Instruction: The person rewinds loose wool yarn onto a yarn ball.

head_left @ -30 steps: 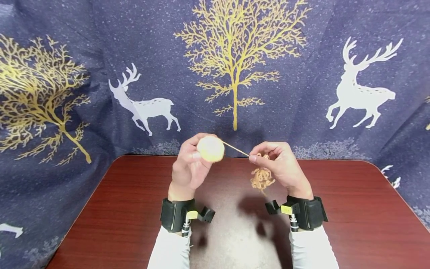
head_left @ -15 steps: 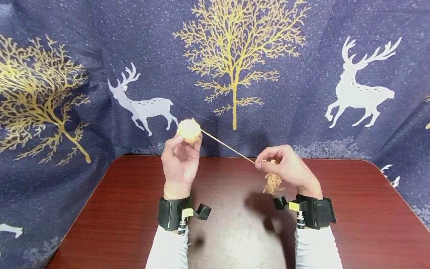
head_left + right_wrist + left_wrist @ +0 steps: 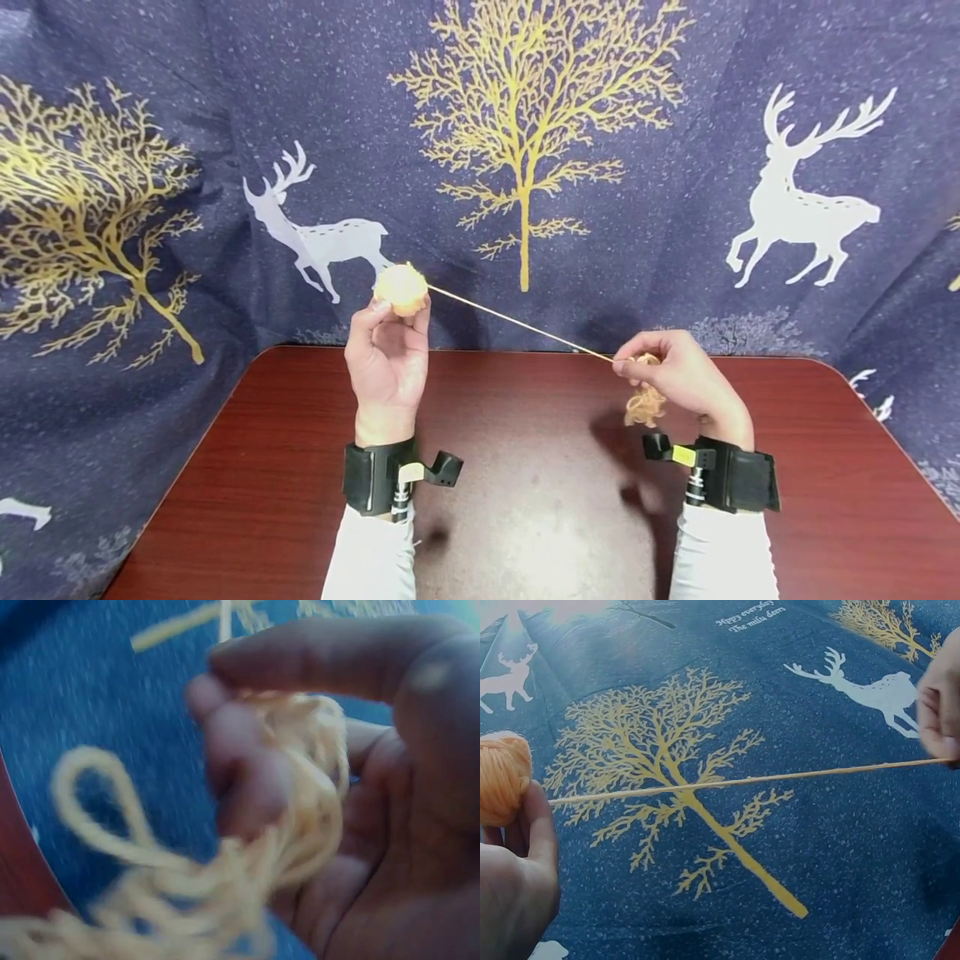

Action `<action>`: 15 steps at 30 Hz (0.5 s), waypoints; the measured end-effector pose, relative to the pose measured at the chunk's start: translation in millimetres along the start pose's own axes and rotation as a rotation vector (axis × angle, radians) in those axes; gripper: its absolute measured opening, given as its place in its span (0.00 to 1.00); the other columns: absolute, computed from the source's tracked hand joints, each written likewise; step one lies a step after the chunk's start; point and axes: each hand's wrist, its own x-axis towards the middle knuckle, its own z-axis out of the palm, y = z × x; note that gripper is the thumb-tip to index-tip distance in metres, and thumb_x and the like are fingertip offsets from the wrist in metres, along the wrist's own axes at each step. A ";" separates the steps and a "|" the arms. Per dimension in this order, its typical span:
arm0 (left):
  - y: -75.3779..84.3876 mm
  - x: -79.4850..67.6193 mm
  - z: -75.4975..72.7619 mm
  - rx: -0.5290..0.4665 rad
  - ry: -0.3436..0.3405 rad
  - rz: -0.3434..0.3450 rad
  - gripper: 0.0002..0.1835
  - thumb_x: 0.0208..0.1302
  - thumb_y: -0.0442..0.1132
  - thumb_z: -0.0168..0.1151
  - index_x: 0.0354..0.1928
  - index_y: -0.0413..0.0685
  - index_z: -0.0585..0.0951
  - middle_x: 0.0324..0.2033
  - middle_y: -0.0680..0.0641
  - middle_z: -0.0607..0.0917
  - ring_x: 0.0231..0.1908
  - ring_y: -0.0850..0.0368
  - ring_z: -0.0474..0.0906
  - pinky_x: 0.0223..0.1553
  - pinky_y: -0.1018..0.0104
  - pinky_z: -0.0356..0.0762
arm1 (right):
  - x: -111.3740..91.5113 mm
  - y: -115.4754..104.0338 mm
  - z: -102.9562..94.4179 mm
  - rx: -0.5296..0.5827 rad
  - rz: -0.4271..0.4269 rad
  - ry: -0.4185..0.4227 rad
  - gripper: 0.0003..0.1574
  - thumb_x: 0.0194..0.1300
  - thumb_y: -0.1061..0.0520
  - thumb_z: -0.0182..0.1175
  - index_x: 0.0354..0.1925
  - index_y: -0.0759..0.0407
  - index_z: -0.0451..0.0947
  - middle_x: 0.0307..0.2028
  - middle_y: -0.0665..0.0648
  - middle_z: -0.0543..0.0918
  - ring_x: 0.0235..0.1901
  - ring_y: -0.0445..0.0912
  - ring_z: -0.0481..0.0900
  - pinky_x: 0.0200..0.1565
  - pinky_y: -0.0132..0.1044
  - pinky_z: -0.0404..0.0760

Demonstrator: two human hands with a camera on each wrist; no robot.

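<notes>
My left hand (image 3: 388, 367) holds up a small ball of pale orange yarn (image 3: 402, 289) between thumb and fingers, above the far edge of the table. From the ball a strand of yarn (image 3: 517, 321) runs taut, sloping down to my right hand (image 3: 686, 379). The thumb and forefinger of that hand pinch the strand. A loose tangle of the same yarn (image 3: 300, 787) lies in the right palm, and its loops hang below the fingers. In the left wrist view the orange ball (image 3: 502, 778) sits at the left edge with the straight strand crossing the picture.
Under both hands is a reddish-brown table (image 3: 300, 467) with a bright glare patch near its front. Behind it hangs a dark blue cloth (image 3: 465, 200) printed with gold trees and white deer. Each wrist wears a black strap (image 3: 378, 477) with a small camera.
Both hands have moved apart, the left one leftward and upward with the ball, the right one rightward with the tangle. The strand between them has grown much longer.
</notes>
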 end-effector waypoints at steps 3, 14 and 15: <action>0.9 0.1 -0.8 0.016 0.001 0.010 0.20 0.52 0.29 0.67 0.50 0.33 0.79 0.44 0.39 0.83 0.38 0.51 0.83 0.50 0.62 0.84 | -5.4 11.3 -9.2 0.015 0.154 -0.080 0.07 0.66 0.62 0.65 0.40 0.66 0.83 0.25 0.58 0.84 0.22 0.46 0.83 0.15 0.35 0.74; -7.5 -4.2 0.3 0.327 -0.110 -0.043 0.12 0.57 0.27 0.57 0.43 0.35 0.83 0.43 0.41 0.84 0.42 0.53 0.84 0.49 0.64 0.84 | -2.4 16.0 -1.8 -0.232 0.204 -0.195 0.11 0.59 0.64 0.66 0.42 0.67 0.83 0.35 0.57 0.86 0.34 0.47 0.81 0.37 0.41 0.82; -8.4 -5.1 1.3 0.362 -0.131 -0.051 0.12 0.58 0.26 0.56 0.43 0.35 0.83 0.43 0.41 0.84 0.42 0.53 0.84 0.49 0.65 0.84 | -1.0 11.5 0.5 -0.224 0.190 -0.202 0.15 0.60 0.61 0.67 0.45 0.67 0.82 0.38 0.58 0.86 0.36 0.48 0.82 0.38 0.42 0.83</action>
